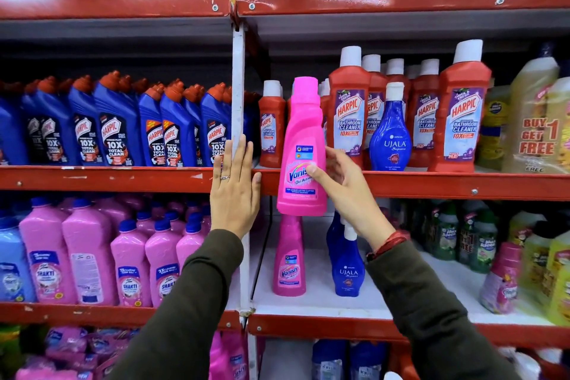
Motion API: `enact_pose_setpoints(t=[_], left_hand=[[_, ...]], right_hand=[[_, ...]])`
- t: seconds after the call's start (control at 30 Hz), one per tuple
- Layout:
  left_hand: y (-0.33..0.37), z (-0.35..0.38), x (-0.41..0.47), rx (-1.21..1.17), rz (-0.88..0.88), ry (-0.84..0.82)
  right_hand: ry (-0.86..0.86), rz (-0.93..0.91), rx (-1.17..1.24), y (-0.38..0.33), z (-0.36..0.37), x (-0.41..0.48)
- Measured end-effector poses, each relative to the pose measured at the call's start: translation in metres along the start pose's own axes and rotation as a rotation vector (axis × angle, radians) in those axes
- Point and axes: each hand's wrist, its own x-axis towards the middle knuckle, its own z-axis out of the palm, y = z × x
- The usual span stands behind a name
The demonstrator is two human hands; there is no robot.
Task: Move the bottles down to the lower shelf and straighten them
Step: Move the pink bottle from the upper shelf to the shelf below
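Note:
My right hand [339, 182] grips a pink Vanish bottle [303, 139] upright in the air, in front of the middle shelf's red edge [431, 183]. My left hand [236, 185] is flat and open against the white upright post, holding nothing. On the lower shelf [308, 302] stand another pink Vanish bottle [290, 262] and a blue Ujala bottle [347, 268], side by side. A second blue Ujala bottle [391, 133] stands on the middle shelf among red Harpic bathroom cleaner bottles [350, 114].
Blue Harpic bottles [117, 129] fill the middle shelf's left bay, pink Shakti bottles [89, 259] the bay below. Yellow and green bottles [536, 120] crowd the right side. The white post [238, 83] divides the bays. Bare white shelf lies right of the lower Ujala bottle.

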Motion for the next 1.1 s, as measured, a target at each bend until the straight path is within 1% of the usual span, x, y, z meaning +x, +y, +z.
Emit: enact_pose_setpoints(t=[0.13, 0.27, 0.53, 0.77, 0.93, 1.1], left_hand=[[0.000, 0.003, -0.028, -0.053, 0.023, 0.047], [0.000, 0.009, -0.065, -0.081, -0.009, 0.039], [-0.003, 0.029, -0.144, -0.070, -0.073, -0.095], [-0.006, 0.049, -0.207, -0.017, -0.116, -0.238], [-0.009, 0.065, -0.234, 0.014, -0.116, -0.267], [-0.010, 0.080, -0.245, 0.034, -0.064, -0.285]], right_hand=[[0.015, -0.015, 0.009, 0.022, 0.006, -0.031], [-0.020, 0.015, 0.009, 0.052, 0.014, -0.062], [-0.059, 0.158, -0.023, 0.123, 0.026, -0.108], [-0.024, 0.246, -0.047, 0.171, 0.030, -0.119], [-0.007, 0.283, -0.068, 0.193, 0.034, -0.121], [-0.030, 0.321, -0.077, 0.209, 0.036, -0.120]])
